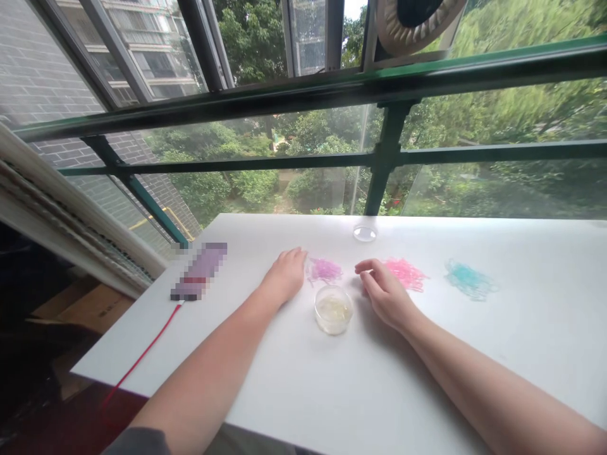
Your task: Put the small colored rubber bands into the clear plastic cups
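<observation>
A clear round container (334, 311) with pale yellowish pieces in it stands near the middle of the white table (294, 366). Behind it lies a loose pile of purple strands (325, 270); my left hand (285, 274) rests on the table just left of that pile, its fingers bent, and what is under them is hidden. My right hand (383, 289) is right of the container, beside a pile of pink strands (408, 274), thumb and fingers apart with nothing between them. Farther right is a pile of teal strands (469, 280).
A clear round lid (365, 234) lies near the table's back edge. At the left, a pixelated phone-like object (202, 270) has a red cable (150, 349) running over the front edge. Windows with a green railing (256, 164) rise behind the table.
</observation>
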`<control>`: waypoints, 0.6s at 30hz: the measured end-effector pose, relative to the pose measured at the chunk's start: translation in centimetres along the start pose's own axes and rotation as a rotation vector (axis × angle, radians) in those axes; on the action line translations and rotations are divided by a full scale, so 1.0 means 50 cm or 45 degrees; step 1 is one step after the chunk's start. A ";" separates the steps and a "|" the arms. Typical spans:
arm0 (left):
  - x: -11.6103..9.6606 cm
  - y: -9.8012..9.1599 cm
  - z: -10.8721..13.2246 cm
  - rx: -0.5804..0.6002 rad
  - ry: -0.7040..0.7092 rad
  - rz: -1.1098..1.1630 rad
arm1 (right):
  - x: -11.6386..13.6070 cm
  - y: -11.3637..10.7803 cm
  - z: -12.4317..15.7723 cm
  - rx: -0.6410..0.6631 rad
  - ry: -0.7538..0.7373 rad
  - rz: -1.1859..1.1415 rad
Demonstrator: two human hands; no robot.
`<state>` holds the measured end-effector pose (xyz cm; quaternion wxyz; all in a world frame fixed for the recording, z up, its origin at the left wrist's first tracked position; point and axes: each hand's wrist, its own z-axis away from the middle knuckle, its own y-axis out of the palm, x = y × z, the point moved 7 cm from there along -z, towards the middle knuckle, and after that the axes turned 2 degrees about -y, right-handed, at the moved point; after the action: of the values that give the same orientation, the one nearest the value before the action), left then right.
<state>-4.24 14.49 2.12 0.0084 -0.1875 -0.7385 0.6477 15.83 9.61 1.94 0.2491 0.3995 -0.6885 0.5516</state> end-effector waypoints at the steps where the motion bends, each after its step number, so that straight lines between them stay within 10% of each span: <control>1: -0.005 0.004 0.001 0.022 0.020 -0.012 | -0.003 0.003 -0.004 0.025 0.011 0.046; 18: -0.034 -0.025 0.013 0.175 0.449 0.411 | 0.019 0.057 -0.097 0.389 -0.014 0.583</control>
<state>-3.18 13.28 3.61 0.0465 -0.4122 -0.6403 0.6465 12.46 14.19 2.38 0.0510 0.2693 -0.6710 0.6889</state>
